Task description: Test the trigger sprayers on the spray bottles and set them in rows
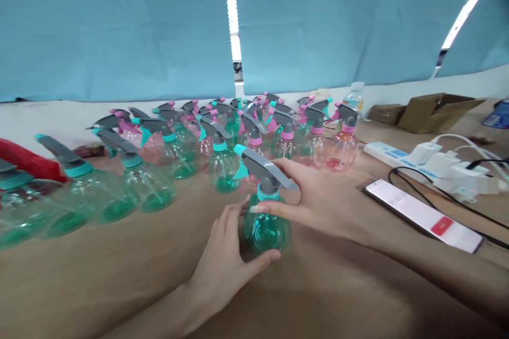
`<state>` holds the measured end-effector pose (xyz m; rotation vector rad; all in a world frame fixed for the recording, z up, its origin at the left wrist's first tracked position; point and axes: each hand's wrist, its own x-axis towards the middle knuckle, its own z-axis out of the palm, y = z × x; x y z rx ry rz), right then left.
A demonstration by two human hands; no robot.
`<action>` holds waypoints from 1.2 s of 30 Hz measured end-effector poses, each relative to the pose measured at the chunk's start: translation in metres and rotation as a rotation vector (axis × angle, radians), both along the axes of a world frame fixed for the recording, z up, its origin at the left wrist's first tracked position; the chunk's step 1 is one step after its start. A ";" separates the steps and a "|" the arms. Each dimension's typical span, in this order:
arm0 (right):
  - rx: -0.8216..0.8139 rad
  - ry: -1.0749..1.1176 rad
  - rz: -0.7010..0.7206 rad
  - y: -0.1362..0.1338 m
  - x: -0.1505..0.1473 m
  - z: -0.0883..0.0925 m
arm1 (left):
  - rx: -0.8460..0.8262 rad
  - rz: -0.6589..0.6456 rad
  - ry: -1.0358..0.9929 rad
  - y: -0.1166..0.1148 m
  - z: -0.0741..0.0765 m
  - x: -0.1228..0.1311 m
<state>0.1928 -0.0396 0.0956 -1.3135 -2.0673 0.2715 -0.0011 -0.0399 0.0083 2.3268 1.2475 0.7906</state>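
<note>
A round green spray bottle [265, 233] with a grey and turquoise trigger head stands upright in front of me, between both hands. My left hand [226, 259] wraps its lower body from the left, thumb across the front and fingers going behind. My right hand [308, 196] grips it higher up on the right, thumb lying across just below the turquoise collar; its other fingers are partly hidden behind the spray head. Just behind stands another green spray bottle [225, 169] with some green at its bottom.
Several green and pink spray bottles [342, 145] fill the table's back and left. At right lie a phone [421, 214], a white power strip [397, 158] with plugs and cables, and an open cardboard box [425, 114]. Something red [32, 161] lies at far left.
</note>
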 end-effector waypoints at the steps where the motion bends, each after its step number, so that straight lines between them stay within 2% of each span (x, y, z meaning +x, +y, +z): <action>1: -0.027 0.012 -0.026 0.001 0.003 -0.003 | -0.007 -0.011 -0.002 0.001 -0.001 0.005; 3: -0.075 0.069 -0.053 0.003 0.008 -0.006 | -0.015 -0.024 -0.009 0.005 -0.003 0.013; 7: -0.134 0.260 -0.012 0.011 0.012 -0.008 | -0.008 -0.021 0.012 0.014 -0.009 0.025; 14: -0.111 0.502 0.246 0.036 0.013 -0.021 | 0.036 -0.033 0.039 0.022 -0.016 0.025; 19: -0.156 0.583 0.322 0.043 0.012 -0.025 | 0.029 -0.097 0.061 0.025 -0.015 0.021; 23: -0.179 0.583 0.330 0.039 0.015 -0.022 | 0.050 -0.142 0.119 0.029 -0.012 0.020; 28: -0.182 0.516 0.262 0.034 0.018 -0.015 | 0.098 -0.197 0.213 0.037 -0.010 0.014; 36: -0.193 0.570 0.269 0.036 0.014 -0.021 | 0.153 -0.253 0.347 0.048 -0.011 -0.001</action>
